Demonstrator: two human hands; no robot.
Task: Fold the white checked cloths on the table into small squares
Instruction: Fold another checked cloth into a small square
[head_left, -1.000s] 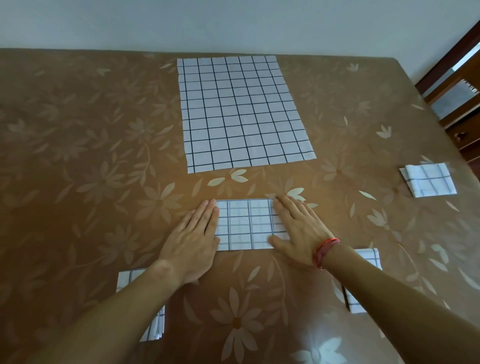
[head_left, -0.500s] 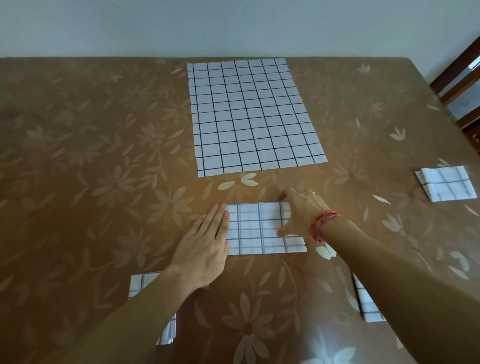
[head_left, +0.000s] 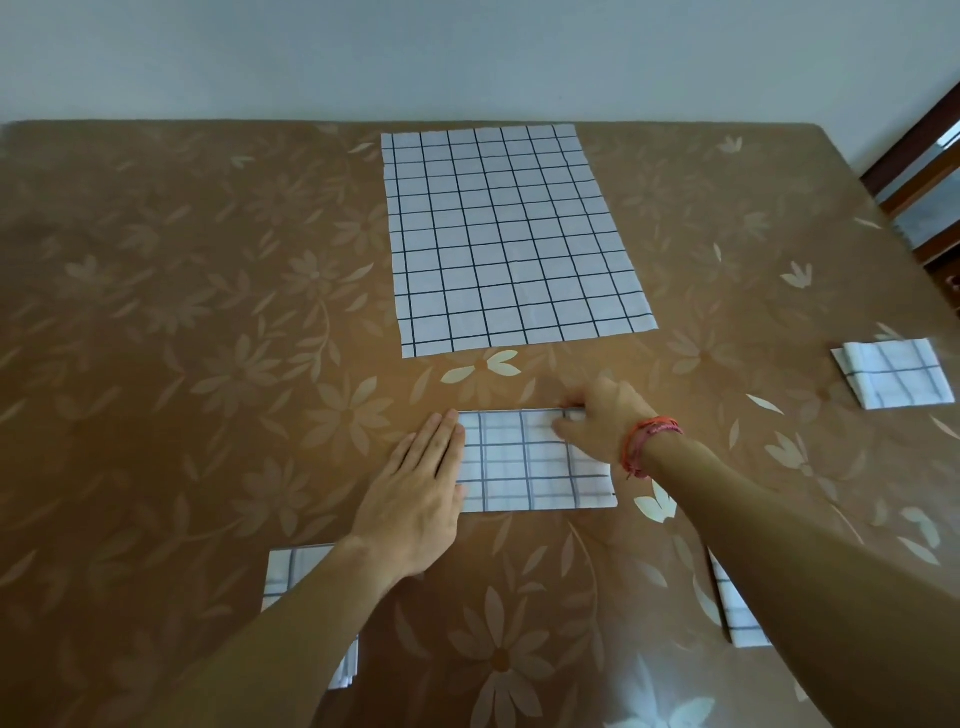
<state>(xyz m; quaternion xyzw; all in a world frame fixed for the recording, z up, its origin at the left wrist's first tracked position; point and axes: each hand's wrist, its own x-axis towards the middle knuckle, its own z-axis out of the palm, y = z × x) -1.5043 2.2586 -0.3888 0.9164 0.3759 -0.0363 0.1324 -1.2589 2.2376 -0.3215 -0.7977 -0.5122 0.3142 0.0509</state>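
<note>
A white checked cloth folded into a strip (head_left: 530, 462) lies on the brown table in front of me. My left hand (head_left: 421, 483) lies flat with straight fingers pressing the strip's left end. My right hand (head_left: 597, 421) pinches the strip's far right corner between curled fingers and thumb. Beyond it, a large unfolded checked cloth (head_left: 509, 239) lies spread flat toward the far edge. Small folded cloths sit at the right (head_left: 893, 371), near left under my forearm (head_left: 296, 571) and near right behind my right arm (head_left: 737, 613).
The table (head_left: 182, 312) wears a brown floral cover and ends at a pale wall. A dark wooden chair or frame (head_left: 924, 171) stands past the table's far right corner.
My right hand went from lying flat on the strip's right end to gripping its far right corner. The left hand stayed pressed on the left end. The view shifted slightly.
</note>
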